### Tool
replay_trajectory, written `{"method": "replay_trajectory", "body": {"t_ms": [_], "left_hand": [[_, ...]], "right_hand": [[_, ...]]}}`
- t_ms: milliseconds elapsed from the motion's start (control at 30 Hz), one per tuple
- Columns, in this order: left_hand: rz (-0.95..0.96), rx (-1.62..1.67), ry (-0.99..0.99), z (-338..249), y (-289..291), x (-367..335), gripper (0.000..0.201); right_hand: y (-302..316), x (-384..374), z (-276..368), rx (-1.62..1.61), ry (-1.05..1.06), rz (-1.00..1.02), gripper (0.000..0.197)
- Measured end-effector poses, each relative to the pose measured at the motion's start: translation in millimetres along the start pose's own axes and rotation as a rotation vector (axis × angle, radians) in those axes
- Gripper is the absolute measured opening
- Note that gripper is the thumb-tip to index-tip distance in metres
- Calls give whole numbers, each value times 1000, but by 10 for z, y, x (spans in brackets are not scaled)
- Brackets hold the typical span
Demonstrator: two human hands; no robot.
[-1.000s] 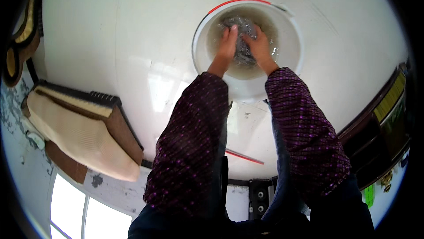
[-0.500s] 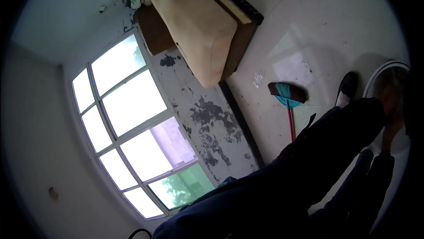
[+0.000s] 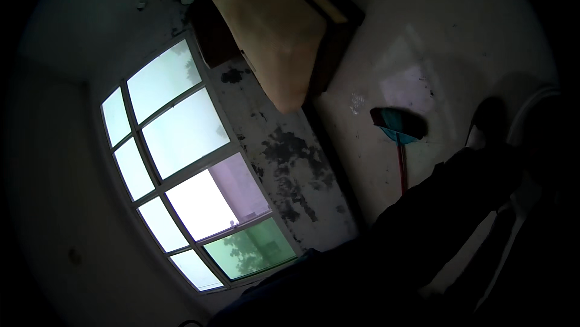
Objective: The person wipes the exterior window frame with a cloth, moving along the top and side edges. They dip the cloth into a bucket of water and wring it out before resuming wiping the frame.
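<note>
Deep shadow covers the right side of the view. A round basin (image 3: 531, 102) with a pale rim shows only faintly at the right edge, beside a dark shoe (image 3: 490, 115). My dark-clothed leg (image 3: 447, 206) stretches across the lower right toward it. Below the basin, a dark sleeve (image 3: 492, 248) can just be made out. My hands are lost in the darkness around the basin, so their fingers and anything in them cannot be seen.
A broom (image 3: 397, 125) with a teal and dark head and red handle lies on the pale floor. Crumpled clear plastic (image 3: 356, 104) is near it. A bed-like piece with a tan cover (image 3: 278, 37) stands by the peeling wall (image 3: 290, 164), beside a large window (image 3: 187, 140).
The picture has darkened strongly. The forearm and hand visible at the basin before are now swallowed by shadow. The view has shifted slightly.
</note>
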State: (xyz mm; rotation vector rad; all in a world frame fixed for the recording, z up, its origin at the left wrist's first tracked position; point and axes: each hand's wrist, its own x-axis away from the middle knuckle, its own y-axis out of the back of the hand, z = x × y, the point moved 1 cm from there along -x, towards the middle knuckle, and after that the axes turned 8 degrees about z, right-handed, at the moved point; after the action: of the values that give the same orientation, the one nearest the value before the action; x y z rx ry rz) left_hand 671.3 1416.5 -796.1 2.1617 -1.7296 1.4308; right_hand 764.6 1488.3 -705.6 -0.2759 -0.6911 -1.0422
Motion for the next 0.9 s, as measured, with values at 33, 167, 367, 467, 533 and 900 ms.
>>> {"method": "replay_trajectory", "body": {"t_ms": [33, 167, 367, 467, 533, 900], "left_hand": [[19, -11, -2, -45, -37, 12, 51], [313, -570, -334, -478, -288, 294, 60], [375, -183, -143, -1101, -721, 791, 50], [190, 445, 189, -1233, -1127, 745, 38], [72, 332, 171, -1265, -1274, 747, 37], [-288, -494, 88, -863, -1083, 960, 72]], "right_hand": [[11, 50, -23, -51, 3, 17, 29], [-11, 445, 152, -75, -86, 104, 22], [110, 1202, 935, 253, 241, 14, 30], [264, 1055, 1120, 402, 372, -169, 31], [341, 841, 1056, 527, 427, -157, 32], [859, 174, -801, 468, 63, -177, 33]]}}
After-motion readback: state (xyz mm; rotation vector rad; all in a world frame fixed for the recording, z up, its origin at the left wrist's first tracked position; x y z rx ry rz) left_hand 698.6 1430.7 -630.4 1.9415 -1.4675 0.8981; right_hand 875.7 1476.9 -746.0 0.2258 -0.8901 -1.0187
